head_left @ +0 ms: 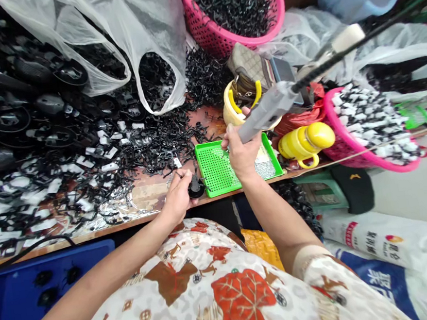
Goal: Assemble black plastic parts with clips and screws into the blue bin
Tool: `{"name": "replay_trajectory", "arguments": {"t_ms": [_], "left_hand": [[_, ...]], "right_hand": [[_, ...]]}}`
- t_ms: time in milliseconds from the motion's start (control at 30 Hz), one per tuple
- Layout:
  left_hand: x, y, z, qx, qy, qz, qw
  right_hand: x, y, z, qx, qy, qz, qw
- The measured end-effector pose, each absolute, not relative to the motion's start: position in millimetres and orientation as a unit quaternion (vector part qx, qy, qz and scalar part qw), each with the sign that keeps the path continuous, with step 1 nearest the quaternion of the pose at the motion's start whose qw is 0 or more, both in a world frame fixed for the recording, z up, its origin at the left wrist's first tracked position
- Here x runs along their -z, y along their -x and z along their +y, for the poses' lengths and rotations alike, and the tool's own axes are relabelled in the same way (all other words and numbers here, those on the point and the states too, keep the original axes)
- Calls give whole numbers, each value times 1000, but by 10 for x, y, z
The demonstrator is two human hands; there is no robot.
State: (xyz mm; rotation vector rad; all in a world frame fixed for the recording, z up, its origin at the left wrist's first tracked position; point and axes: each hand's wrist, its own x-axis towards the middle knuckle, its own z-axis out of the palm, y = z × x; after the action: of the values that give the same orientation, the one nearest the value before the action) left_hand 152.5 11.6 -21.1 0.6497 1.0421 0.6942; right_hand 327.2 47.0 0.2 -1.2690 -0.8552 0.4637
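Note:
My right hand (242, 152) is wrapped round a grey electric screwdriver (268, 112), above a green perforated tray (212, 169). A thin bit shows by the fingers. Small silvery pieces, seemingly screws (265, 168), lie in the tray's right part. At the tray's left side, my left hand (178, 194) grips a dark round plastic part (196, 188) by the table's front edge. The fingers partly cover that part, and its far side is hard to make out. A small white tab (177, 162) shows just beyond the left fingertips.
Black and white plastic parts (109, 167) are heaped left. Behind are a clear plastic bag (104, 33) and a pink basket (235, 40). At right stand a yellow bottle (307, 143) and a pink basin (372, 158) of parts. A blue bin (93, 258) sits below the table's left edge.

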Motion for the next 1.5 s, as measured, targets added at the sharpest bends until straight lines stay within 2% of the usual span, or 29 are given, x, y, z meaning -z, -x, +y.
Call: {"name": "replay_trajectory", "arguments": {"t_ms": [100, 233, 567, 800, 1033, 1300, 1500], "left_hand": [[222, -1526, 113, -307, -310, 476, 764], [215, -1523, 109, -307, -324, 481, 754], [213, -1480, 69, -303, -381, 495, 720], [246, -1478, 78, -299, -398, 472, 727], [200, -1498, 105, -285, -367, 482, 743], [204, -1439, 113, -266, -367, 431, 780], [253, -1403, 94, -251, -413, 430, 763]], "right_hand": [[-169, -3090, 379, -235, 521, -382, 727], [-306, -2803, 259, -330, 474, -376, 725], [-139, -2637, 249, -423, 466, -372, 682], [-214, -2797, 250, -401, 502, -368, 672], [-54, -3432, 348, -226, 572, -351, 706], [110, -3469, 350, -217, 602, -346, 686], [136, -3468, 350, -209, 617, -350, 673]]}}
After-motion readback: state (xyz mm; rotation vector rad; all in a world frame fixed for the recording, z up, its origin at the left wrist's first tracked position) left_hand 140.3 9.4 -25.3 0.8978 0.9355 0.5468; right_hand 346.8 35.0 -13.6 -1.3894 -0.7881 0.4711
